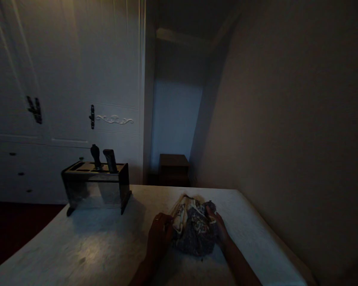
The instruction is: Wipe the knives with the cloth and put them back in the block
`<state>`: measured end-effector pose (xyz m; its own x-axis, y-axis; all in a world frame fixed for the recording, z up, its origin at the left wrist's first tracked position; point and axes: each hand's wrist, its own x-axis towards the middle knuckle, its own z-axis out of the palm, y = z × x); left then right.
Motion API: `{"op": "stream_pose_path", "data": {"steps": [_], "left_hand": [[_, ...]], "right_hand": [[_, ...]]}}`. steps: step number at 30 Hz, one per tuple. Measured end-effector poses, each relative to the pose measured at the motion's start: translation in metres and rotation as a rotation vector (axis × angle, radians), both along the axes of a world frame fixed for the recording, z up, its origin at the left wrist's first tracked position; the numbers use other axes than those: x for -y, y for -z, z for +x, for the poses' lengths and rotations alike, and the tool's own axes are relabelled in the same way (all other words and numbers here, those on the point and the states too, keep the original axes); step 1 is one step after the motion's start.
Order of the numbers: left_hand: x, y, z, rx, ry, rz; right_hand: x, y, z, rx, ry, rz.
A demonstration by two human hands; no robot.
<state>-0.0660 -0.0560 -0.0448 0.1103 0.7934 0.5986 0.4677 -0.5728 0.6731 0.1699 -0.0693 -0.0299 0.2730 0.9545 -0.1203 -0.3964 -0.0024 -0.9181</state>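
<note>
A crumpled patterned cloth (197, 230), dark grey with pale patches, lies bunched up on the white table (113, 246). At its left edge my left hand (160, 232) is closed, fingers curled on the fabric, with a ring showing on one finger. On the cloth's right side my right hand (217, 224) grips it, thumb on top and the other fingers hidden behind the folds. To the left of both hands stands a knife block (95, 190) with a shiny front and dark ends. Two black-handled utensils (109, 159) stick up from its slots.
White cabinets (116, 79) with dark handles stand behind the table on the left. A plain wall (280, 119) runs close along the table's right edge. Beyond the far edge sits a small brown box-like piece of furniture (174, 161). The room is dim.
</note>
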Motion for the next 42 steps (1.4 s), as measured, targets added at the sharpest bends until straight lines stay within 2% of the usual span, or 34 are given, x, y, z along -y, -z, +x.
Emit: {"op": "stream_pose_path", "data": {"steps": [7, 11, 15, 18, 20, 24, 28, 31, 36, 38, 40, 42], "left_hand": [[0.002, 0.009, 0.002, -0.034, 0.062, -0.096], [0.007, 0.007, 0.006, -0.045, 0.154, -0.135], [0.010, 0.003, 0.007, -0.061, 0.236, -0.175], [0.009, 0.002, 0.007, -0.049, 0.261, -0.218], [0.009, 0.003, 0.007, -0.030, 0.274, -0.237], [0.008, 0.004, 0.006, -0.008, 0.336, -0.255], [0.008, 0.005, 0.004, 0.024, 0.415, -0.248], [0.006, 0.006, 0.003, 0.057, 0.395, -0.250], [0.001, 0.012, 0.003, 0.102, 0.331, -0.256], [-0.001, 0.016, 0.003, 0.099, 0.311, -0.254], [-0.003, 0.018, 0.003, 0.081, 0.294, -0.237], [-0.004, 0.019, 0.004, 0.057, 0.278, -0.210]], "right_hand": [[0.004, -0.003, -0.007, 0.030, 0.057, -0.002], [0.008, 0.004, -0.010, 0.138, 0.086, 0.016], [0.012, 0.011, -0.012, 0.346, 0.042, 0.029], [0.016, 0.010, -0.016, 0.524, -0.012, 0.061], [0.019, 0.005, -0.021, 0.608, -0.032, 0.110], [0.027, -0.010, -0.030, 0.816, 0.018, 0.158], [0.032, -0.022, -0.028, 1.052, 0.012, 0.199], [0.032, -0.025, -0.012, 1.063, 0.096, 0.219], [0.035, -0.034, 0.045, 0.982, 0.417, 0.225], [0.041, -0.046, 0.074, 1.065, 0.532, 0.223], [0.050, -0.062, 0.101, 1.197, 0.584, 0.212], [0.060, -0.079, 0.127, 1.359, 0.583, 0.142]]}}
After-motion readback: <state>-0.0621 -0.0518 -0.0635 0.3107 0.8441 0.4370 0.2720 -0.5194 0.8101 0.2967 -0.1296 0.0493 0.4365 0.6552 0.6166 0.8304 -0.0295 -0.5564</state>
